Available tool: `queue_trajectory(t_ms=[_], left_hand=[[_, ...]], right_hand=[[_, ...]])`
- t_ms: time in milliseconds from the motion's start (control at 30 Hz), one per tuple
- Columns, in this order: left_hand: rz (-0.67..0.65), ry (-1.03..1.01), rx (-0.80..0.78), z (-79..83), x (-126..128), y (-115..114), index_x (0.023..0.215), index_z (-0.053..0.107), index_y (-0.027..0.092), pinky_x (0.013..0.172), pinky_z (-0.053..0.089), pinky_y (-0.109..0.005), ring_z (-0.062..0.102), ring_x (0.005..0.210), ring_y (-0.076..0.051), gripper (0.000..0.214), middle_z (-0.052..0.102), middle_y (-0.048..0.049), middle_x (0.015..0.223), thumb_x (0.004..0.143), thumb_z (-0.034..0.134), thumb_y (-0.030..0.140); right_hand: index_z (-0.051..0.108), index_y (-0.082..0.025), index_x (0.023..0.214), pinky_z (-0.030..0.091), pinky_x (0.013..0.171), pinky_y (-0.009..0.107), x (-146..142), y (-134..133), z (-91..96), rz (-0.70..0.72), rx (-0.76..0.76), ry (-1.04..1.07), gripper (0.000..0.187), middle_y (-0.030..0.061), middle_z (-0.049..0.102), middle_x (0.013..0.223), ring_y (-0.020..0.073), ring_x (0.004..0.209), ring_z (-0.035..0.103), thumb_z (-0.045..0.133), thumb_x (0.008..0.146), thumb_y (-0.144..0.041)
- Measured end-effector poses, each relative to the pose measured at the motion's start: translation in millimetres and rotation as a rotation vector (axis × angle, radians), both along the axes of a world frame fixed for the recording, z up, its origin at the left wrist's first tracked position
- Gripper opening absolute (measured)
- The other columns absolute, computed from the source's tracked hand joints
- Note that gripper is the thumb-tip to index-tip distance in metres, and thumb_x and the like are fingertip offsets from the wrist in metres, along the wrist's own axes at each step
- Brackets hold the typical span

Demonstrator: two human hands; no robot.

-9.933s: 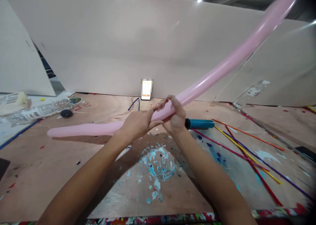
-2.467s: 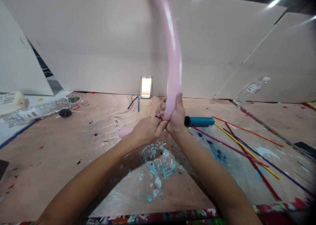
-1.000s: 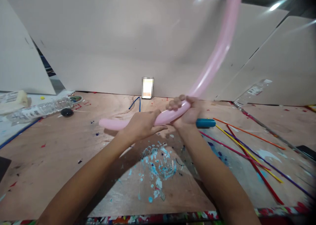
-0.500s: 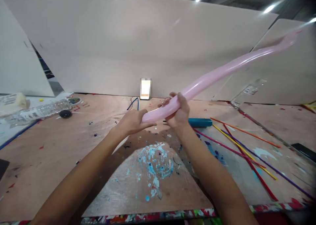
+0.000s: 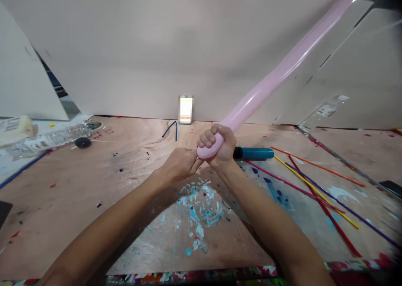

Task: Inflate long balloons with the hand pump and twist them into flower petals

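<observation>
A long pink balloon rises from my hands toward the upper right, past the top edge of the picture. My right hand is closed around the balloon's lower end, fingers wrapped over it. My left hand is pinched at the balloon's rounded tip, just left of the right hand. Both hands hover above the paint-stained wooden table. A teal hand pump lies on the table right behind my right hand.
Several thin uninflated balloons in red, yellow, orange and purple lie to the right. A clear plastic bottle and a dark cap lie at the left. A second bottle leans on the right wall. A small phone and a blue strand are at the back.
The balloon has slid through my hands, so they now hold its very end instead of its middle. Its free length swung up toward the upper right.
</observation>
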State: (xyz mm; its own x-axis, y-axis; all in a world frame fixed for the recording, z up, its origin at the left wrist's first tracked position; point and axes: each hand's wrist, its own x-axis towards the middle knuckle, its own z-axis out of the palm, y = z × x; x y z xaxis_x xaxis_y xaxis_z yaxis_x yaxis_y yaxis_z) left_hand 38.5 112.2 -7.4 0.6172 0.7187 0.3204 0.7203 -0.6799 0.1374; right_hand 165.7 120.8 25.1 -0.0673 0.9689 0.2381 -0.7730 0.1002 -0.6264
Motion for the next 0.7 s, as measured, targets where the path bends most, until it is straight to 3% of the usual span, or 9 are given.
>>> queue_trajectory(t_ms=[200,333,500,600,700], left_hand=[[-0.024,-0.030,0.013,5.1,8,-5,0.079,0.066,0.015,0.062,0.044,-0.030,0.064,0.070,-0.020,0.038,0.069,-0.0088,0.076,0.092,0.032,0.027],[0.023,0.009,-0.006,4.6,12,-9,0.071,0.067,0.016,0.060,0.042,-0.031,0.064,0.068,-0.022,0.046,0.069,-0.0096,0.071,0.093,0.028,0.029],[0.075,0.038,-0.013,-1.8,17,-11,0.077,0.068,0.014,0.057,0.041,-0.032,0.065,0.067,-0.023,0.049,0.070,-0.0123,0.072,0.094,0.026,0.031],[0.028,0.028,-0.053,2.7,10,-6,0.078,0.067,0.013,0.060,0.042,-0.031,0.065,0.068,-0.022,0.050,0.069,-0.0125,0.072,0.095,0.027,0.037],[0.011,-0.029,-0.121,16.7,-8,3,0.092,0.063,0.014,0.058,0.041,-0.030,0.063,0.069,-0.022,0.048,0.069,-0.0108,0.078,0.090,0.036,0.054]], right_hand=[[0.032,-0.020,0.053,0.035,0.041,0.017,-6,-3,-3.4,0.077,0.015,-0.048,0.035,-0.0105,0.027,0.040,0.0042,0.035,0.025,0.062,0.068,-0.030],[0.021,-0.020,0.048,0.029,0.037,0.016,-11,-5,-5.5,0.046,-0.008,-0.048,0.047,-0.0105,0.022,0.034,0.0035,0.031,0.019,0.061,0.071,-0.029],[0.014,-0.021,0.048,0.022,0.032,0.017,-17,-4,-8.8,-0.009,-0.109,-0.030,0.050,-0.0107,0.017,0.031,0.0034,0.028,0.014,0.058,0.071,-0.028],[0.027,-0.021,0.048,0.033,0.036,0.019,-7,0,-1.3,-0.038,-0.103,-0.047,0.040,-0.0099,0.028,0.035,0.0046,0.030,0.027,0.058,0.071,-0.030],[0.049,-0.020,0.060,0.049,0.057,0.025,13,5,11.8,-0.149,-0.005,-0.070,0.024,-0.0065,0.049,0.049,0.0086,0.047,0.050,0.059,0.074,-0.036]])
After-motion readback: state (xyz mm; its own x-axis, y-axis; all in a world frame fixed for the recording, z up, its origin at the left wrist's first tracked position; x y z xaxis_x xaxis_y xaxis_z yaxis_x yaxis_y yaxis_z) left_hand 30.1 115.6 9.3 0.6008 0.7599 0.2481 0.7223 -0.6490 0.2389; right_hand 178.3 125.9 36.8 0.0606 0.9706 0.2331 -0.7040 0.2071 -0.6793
